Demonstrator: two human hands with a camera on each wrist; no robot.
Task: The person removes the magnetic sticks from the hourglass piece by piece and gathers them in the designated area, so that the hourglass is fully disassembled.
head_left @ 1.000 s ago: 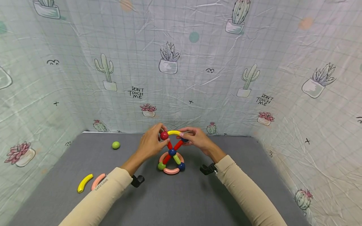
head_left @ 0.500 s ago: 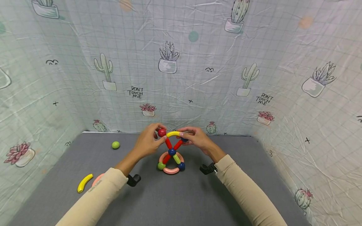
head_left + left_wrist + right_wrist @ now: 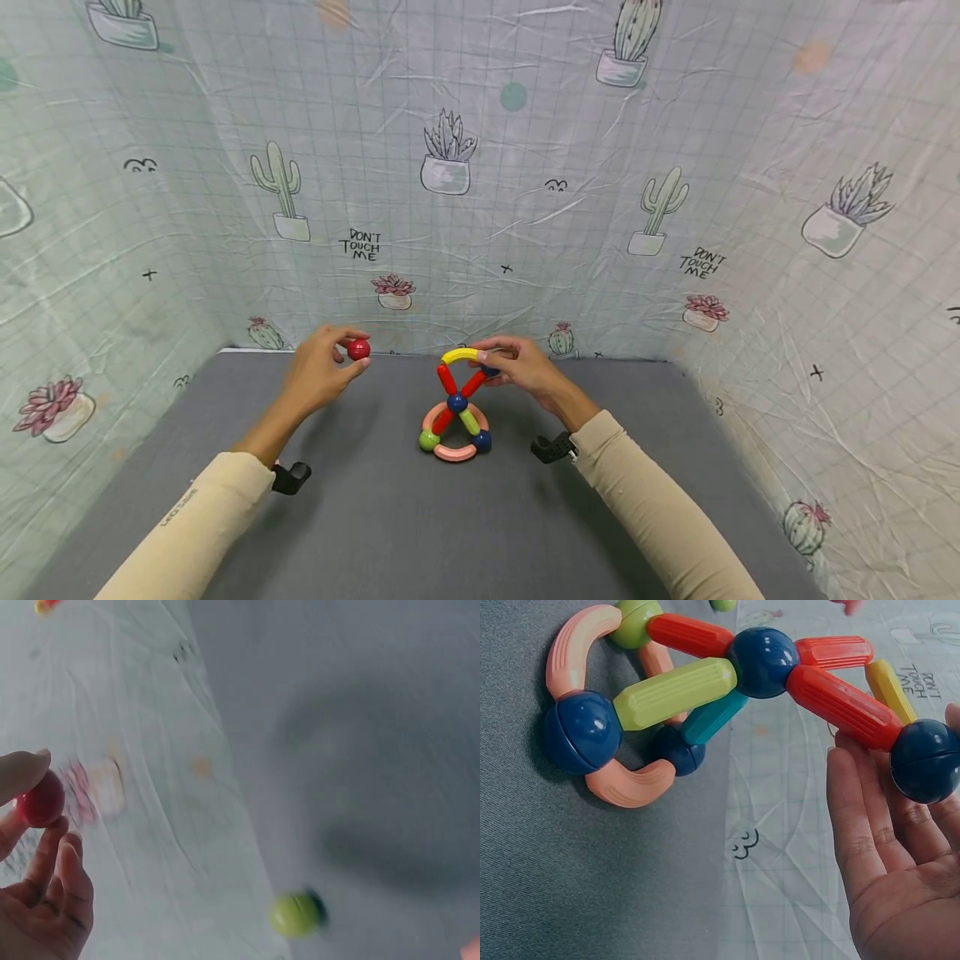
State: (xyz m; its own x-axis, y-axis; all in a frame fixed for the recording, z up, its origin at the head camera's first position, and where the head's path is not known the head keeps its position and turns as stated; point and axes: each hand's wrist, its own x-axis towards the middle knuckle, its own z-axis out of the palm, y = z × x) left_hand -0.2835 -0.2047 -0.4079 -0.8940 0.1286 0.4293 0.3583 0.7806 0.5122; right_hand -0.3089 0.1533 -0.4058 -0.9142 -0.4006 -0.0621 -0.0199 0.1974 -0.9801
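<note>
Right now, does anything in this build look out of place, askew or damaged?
One upper corner looks odd: the straight red ribbed rod and curved yellow ribbed rod meet, or nearly, without a ball, unlike the other visible corners. A glossy red ball is pinched in the left fingers. No damage shows.

Red ball (image 3: pixel 359 349), navy ball (image 3: pixel 925 762), yellow arc (image 3: pixel 461 355), cactus-print sheet (image 3: pixel 517 221)

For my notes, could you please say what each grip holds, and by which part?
The left grip pinches the red ball on opposite sides; the right grip holds the structure by its upper blue ball.
</note>
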